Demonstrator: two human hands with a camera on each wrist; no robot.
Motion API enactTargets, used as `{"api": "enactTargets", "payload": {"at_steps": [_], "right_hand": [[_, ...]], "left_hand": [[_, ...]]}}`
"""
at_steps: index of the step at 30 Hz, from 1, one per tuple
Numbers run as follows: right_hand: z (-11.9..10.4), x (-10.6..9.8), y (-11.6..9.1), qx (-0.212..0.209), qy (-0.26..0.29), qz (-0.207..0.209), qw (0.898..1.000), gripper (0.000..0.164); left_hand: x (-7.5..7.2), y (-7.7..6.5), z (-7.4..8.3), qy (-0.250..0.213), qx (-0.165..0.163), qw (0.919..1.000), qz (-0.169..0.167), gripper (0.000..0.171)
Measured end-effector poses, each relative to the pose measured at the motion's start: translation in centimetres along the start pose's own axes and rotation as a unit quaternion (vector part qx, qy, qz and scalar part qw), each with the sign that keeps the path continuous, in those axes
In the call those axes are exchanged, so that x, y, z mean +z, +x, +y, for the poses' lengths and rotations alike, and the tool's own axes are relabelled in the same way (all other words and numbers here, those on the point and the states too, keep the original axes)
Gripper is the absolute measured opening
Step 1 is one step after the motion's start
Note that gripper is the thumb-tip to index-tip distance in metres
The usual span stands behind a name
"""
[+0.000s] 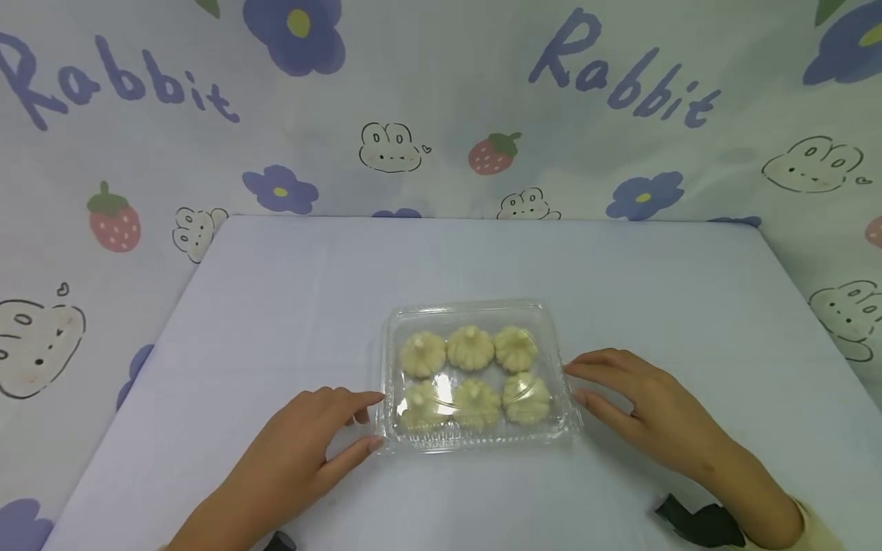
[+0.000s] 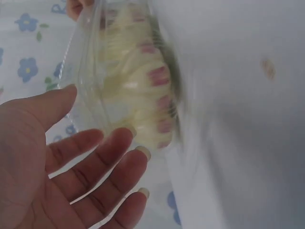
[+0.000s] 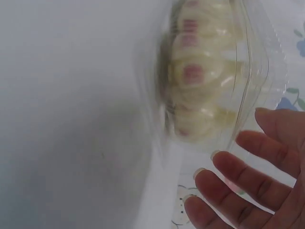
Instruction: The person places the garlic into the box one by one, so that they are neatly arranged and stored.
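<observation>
A clear plastic clamshell box (image 1: pixel 474 439) lies on the white table with its lid down. Inside are several pale yellow, ridged, pumpkin-shaped buns (image 1: pixel 472 347) in two rows; pink patches show on their sides in both wrist views. At the box's left edge is my left hand (image 1: pixel 303 432), thumb and forefinger spread and their tips at the rim. My right hand (image 1: pixel 648 402) is at the opposite edge, its fingertips by the box's right side. In the left wrist view, the left hand's fingers (image 2: pixel 121 174) are loosely bent and apart. The right hand's fingers (image 3: pixel 255 179) look alike.
A white cloth covers the table (image 1: pixel 331 268). Behind it and at the sides hangs a printed curtain (image 1: pixel 441 92) with rabbits, flowers and strawberries. A black strap (image 1: pixel 699 522) lies by the right wrist, and a dark piece (image 1: pixel 280 542) shows by the left wrist.
</observation>
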State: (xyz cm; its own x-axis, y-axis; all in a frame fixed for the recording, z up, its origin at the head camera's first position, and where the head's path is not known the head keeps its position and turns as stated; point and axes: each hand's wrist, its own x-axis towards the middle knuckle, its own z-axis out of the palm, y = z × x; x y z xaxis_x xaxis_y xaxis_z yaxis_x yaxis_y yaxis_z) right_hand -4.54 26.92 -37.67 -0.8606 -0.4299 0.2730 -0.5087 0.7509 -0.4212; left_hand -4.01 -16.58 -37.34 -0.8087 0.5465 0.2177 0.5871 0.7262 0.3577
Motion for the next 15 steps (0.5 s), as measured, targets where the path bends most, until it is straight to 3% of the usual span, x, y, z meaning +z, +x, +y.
{"api": "enactTargets", "payload": {"at_steps": [4, 8, 11, 15], "right_hand": [[-0.3, 0.5, -0.7, 0.031, 0.073, -0.011, 0.997, 0.048], [-0.4, 1.2, -1.2, 0.062, 0.177, -0.029, 0.982, 0.051], [-0.3, 1.4, -1.5, 0.081, 0.248, -0.055, 0.964, 0.054], [0.1, 1.6, -1.9, 0.098, 0.352, -0.102, 0.925, 0.06]], "left_hand": [[0.9, -0.5, 0.5, -0.031, -0.028, 0.999, 0.014, 0.05], [1.5, -0.7, 0.9, -0.079, -0.06, 0.9949, 0.018, 0.05], [1.8, -0.8, 1.0, -0.118, -0.072, 0.9901, 0.023, 0.05], [2.2, -0.7, 0.8, -0.184, -0.065, 0.9806, 0.023, 0.051]]}}
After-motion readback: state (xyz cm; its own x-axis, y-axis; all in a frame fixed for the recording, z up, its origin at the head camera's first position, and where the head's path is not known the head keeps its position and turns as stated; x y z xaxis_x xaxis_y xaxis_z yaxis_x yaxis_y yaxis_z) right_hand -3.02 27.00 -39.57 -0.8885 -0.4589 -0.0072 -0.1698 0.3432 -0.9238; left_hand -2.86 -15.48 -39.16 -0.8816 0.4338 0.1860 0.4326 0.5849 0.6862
